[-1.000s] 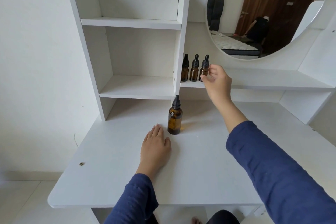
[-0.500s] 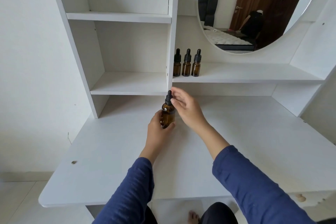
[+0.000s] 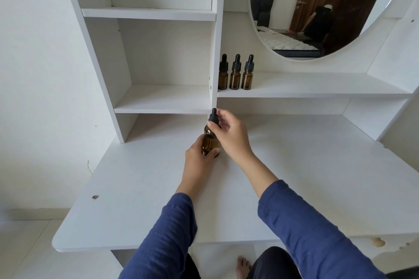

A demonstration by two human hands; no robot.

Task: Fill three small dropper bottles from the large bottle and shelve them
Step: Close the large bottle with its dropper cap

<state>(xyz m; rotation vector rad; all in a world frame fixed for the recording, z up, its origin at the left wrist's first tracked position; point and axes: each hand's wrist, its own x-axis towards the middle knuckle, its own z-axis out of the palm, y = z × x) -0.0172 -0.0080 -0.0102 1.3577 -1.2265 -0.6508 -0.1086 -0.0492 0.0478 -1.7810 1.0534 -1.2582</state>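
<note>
White worktop (image 3: 145, 188) with a shelving unit and round mirror (image 3: 317, 7) behind is filling the view. Three small dropper bottles (image 3: 235, 75) are standing in a row on the shelf (image 3: 317, 88) under the mirror, touching or nearly touching, caps on. A second ago the right hand (image 3: 231, 136) was up at the rightmost small bottle and the left hand (image 3: 199, 154) was lying flat on the worktop; now both are on the large bottle (image 3: 210, 140), which is standing upright on the worktop just in front of the shelving unit's divider. Left fingers are wrapping the amber body, steadying it. Right fingers (image 3: 212, 125) are pinching the black dropper cap (image 3: 213, 118). Judging from that, the last small bottle is shelved, and the hands are moving on to the big one, probably tightening or checking its cap. Whether the cap is turning cannot be told. Task looks close to finished; liquid level in the bottles is too dark to read.
</note>
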